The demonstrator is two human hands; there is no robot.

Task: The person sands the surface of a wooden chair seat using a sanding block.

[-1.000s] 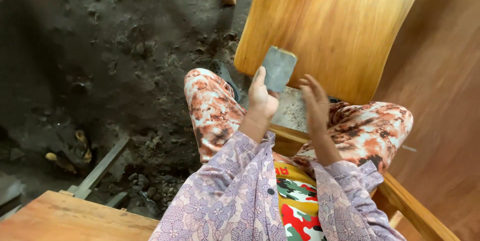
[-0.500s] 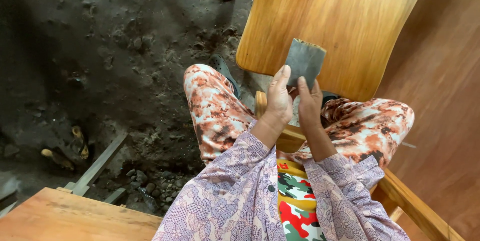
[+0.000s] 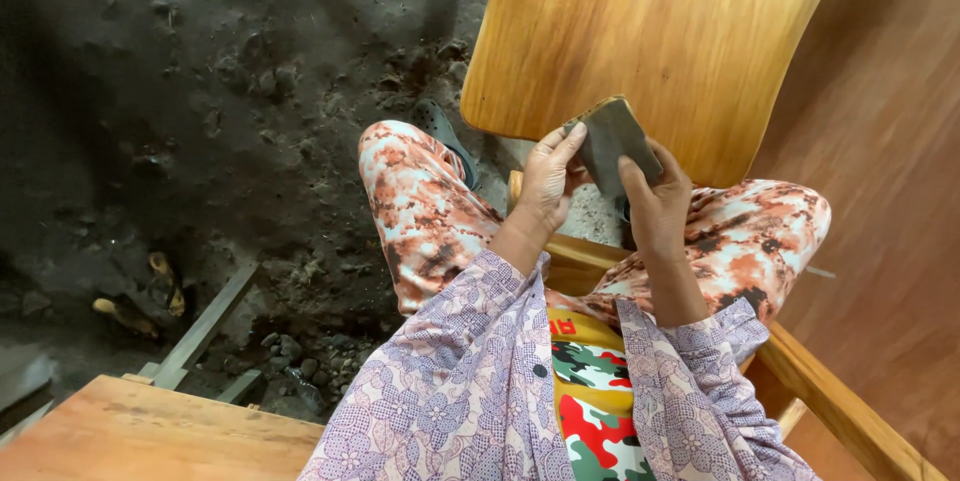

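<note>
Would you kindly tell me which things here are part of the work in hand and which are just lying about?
In hand:
- grey sanding sheet, held by left hand and right hand
- curved wooden panel just beyond it

Lying about:
- wooden board
- stones on the dirt floor

You wear a lilac floral-print shirt (image 3: 470, 391), orange-and-white tie-dye trousers (image 3: 425, 211), and a yellow top with camouflage patches (image 3: 590, 391) under it.

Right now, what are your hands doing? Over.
Both hands, left and right, grip grey sanding pad. Pad just in front of glossy wooden panel. Nothing between.
</note>
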